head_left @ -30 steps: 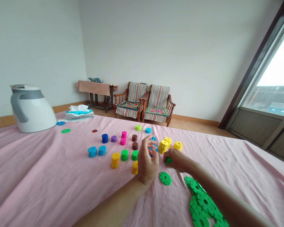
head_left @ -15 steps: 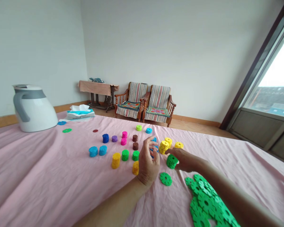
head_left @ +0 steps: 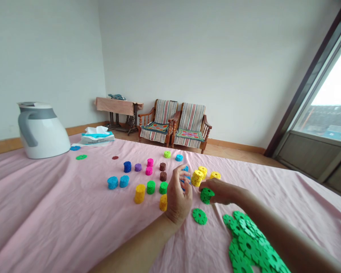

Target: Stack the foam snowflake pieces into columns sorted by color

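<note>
My right hand (head_left: 222, 190) is wrapped round the right and far sides of a short stack of green notched discs (head_left: 206, 196) on the cloth; its fingertips are partly hidden behind the stack. To the left, my left hand (head_left: 179, 197) hovers upright over the cloth with its fingers loosely curled and apart, nothing in them. It partly covers blue stacks and a yellow-orange stack (head_left: 163, 203). A single green disc (head_left: 199, 216) lies flat between my forearms. Yellow stacks (head_left: 197, 178) stand just beyond my right hand.
A heap of loose green discs (head_left: 248, 244) lies beside my right forearm. Several coloured stacks, such as a yellow one (head_left: 139, 194), stand left of my hands on the pink cloth (head_left: 59, 212). Farther left are a white jug (head_left: 47, 132) and a tissue box (head_left: 97, 136).
My right hand's fingers have come down and closed in slightly around the green stack. My left hand has stayed where it was; the view has shifted slightly.
</note>
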`<action>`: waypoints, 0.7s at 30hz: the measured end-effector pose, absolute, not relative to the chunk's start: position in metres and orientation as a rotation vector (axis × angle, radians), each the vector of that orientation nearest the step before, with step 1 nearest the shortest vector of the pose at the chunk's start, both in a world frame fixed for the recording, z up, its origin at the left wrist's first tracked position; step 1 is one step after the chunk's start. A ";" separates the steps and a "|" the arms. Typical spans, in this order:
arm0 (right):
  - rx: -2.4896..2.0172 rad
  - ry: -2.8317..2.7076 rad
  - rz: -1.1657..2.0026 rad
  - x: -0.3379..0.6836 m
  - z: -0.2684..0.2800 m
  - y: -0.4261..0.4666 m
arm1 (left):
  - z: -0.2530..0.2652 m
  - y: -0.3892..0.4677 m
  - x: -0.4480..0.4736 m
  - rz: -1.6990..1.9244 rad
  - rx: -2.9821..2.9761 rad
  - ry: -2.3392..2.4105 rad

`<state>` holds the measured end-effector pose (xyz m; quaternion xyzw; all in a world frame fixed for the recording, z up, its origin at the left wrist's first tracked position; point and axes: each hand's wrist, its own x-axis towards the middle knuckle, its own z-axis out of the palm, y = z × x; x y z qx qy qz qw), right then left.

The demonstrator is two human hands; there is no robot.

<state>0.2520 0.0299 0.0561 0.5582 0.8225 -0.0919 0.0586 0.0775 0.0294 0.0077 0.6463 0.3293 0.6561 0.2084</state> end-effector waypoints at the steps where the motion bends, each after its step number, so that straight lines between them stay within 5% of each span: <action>1: 1.692 2.488 -0.277 0.252 0.057 0.031 | 0.008 0.029 0.077 1.825 1.799 0.917; 11: 1.741 2.406 -0.301 0.248 0.060 0.032 | 0.007 0.029 0.077 1.806 1.811 0.894; 21: 2.244 2.613 -0.401 0.284 0.074 -0.010 | 0.006 0.022 0.080 1.640 2.040 0.772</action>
